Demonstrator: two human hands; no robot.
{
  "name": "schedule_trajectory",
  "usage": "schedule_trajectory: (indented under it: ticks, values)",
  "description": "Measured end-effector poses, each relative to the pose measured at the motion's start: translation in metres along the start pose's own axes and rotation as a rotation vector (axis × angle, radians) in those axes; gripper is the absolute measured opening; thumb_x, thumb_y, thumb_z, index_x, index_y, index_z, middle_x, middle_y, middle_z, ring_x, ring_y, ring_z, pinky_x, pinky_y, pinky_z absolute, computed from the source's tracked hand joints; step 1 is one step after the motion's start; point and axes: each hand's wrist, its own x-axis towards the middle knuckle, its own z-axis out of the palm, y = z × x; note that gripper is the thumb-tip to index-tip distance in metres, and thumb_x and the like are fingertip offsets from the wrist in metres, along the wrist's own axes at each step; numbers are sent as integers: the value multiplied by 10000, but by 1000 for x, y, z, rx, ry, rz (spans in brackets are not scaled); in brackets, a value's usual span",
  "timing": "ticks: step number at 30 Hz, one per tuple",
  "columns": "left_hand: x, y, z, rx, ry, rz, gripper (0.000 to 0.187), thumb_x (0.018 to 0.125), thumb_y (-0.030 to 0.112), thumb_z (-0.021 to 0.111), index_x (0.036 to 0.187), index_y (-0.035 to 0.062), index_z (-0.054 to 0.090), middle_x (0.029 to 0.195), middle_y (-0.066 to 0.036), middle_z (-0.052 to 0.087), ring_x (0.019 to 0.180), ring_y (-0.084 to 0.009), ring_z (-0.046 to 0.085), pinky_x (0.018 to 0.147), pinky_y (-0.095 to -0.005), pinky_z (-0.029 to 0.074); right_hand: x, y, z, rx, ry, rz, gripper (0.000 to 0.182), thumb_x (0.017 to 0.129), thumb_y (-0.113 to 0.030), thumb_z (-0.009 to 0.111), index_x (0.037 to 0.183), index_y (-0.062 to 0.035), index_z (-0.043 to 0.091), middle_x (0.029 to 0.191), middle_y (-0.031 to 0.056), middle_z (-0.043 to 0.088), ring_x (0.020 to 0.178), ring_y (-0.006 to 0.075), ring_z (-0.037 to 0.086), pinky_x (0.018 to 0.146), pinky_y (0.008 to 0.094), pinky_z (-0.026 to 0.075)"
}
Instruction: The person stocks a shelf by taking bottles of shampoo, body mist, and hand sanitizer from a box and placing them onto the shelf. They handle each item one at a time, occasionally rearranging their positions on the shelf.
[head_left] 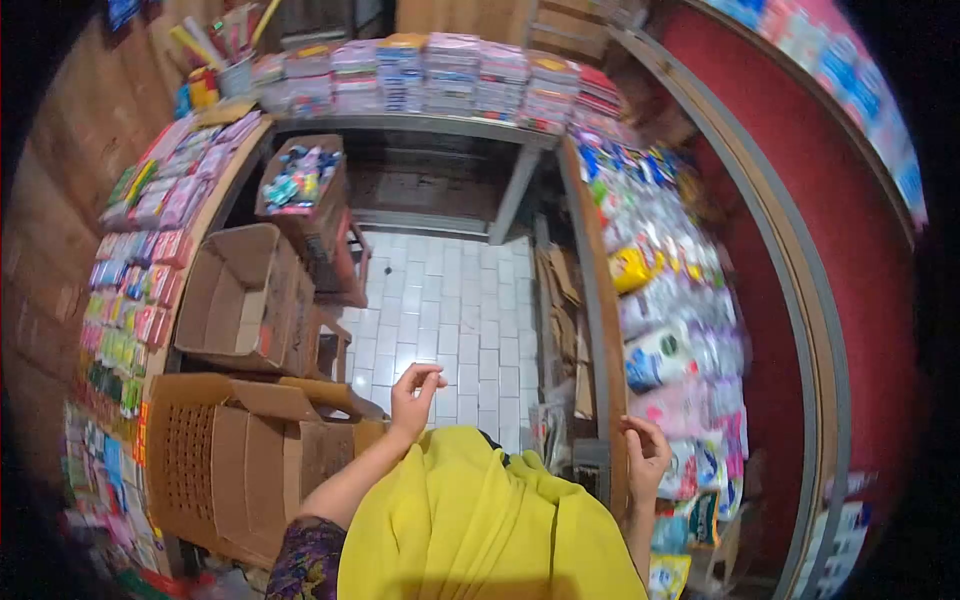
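My left hand (413, 398) is held over the tiled floor in front of the yellow cloth (470, 510) that covers my chest. Its fingers are loosely bent, and nothing shows between them. On the other side, my right hand (648, 455) is at the wooden edge (618, 440) of the right-hand shelf. Its fingers are curved with a gap to the thumb, and no object shows in it. Closest to this hand are a pink packet (668, 408) and a white packet (680, 470) among the plastic-wrapped goods.
An opened cardboard box (225, 290) and a brown plastic chair (180, 470) with a carton on it stand at left. Small boxed goods (150, 260) line the left shelf. Stacked packs (450, 75) fill the back table. White tiles (440, 290) cover the floor.
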Motion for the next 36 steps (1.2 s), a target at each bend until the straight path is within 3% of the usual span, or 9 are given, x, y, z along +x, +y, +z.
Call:
schedule_trajectory:
  ticks: [8,13,17,21,26,29,34,36]
  values:
    - [117,30,-43,32,9,93,99,910,77,540,959,14,598,827,-50,631,801,-118,611,753,-256,474,114,-21,147,-289,-371,-285,203,762,9,658,965,5,651,942,120,645,842,188,621,750,276,481]
    - [152,16,-61,123,69,43,115,906,111,545,945,26,612,812,-56,663,791,-122,643,742,-252,483,175,-3,187,-266,-498,-245,202,766,0,666,968,5,649,918,98,645,826,167,613,735,264,477]
    - [172,-7,-67,99,200,-37,127,909,112,538,970,23,605,818,-54,659,803,-116,635,740,-250,480,248,29,208,-238,-554,-150,170,791,-17,657,959,5,654,879,72,638,792,132,586,700,244,458]
    - [209,-40,-61,31,395,-33,129,910,110,537,979,27,608,821,-52,657,798,-113,631,709,-246,477,348,37,255,-229,-700,-241,168,802,-30,652,967,2,653,909,75,647,815,135,598,723,248,462]
    - [264,-23,-28,37,559,-19,116,912,78,532,985,34,611,820,-51,653,786,-104,622,680,-228,468,449,22,339,-100,-993,-274,172,810,-41,646,976,3,652,937,75,657,826,137,613,753,260,469]
    - [285,-20,-20,43,655,48,109,906,48,534,984,28,607,829,-52,650,782,-103,621,695,-233,472,477,23,393,-120,-1183,-264,181,812,-50,651,988,-6,658,930,69,658,825,129,613,756,261,470]
    - [296,-35,-39,-104,828,-79,147,914,69,518,1029,-5,571,855,-79,632,821,-148,609,760,-286,485,482,45,481,36,-1446,-238,200,824,-73,667,1019,-30,657,945,56,654,836,123,613,772,272,471]
    - [310,-37,-64,-120,898,-81,129,912,55,521,1013,-7,571,846,-80,627,808,-134,595,767,-262,471,482,54,516,51,-1510,-202,206,828,-85,666,1027,-34,656,958,56,653,843,123,610,774,271,471]
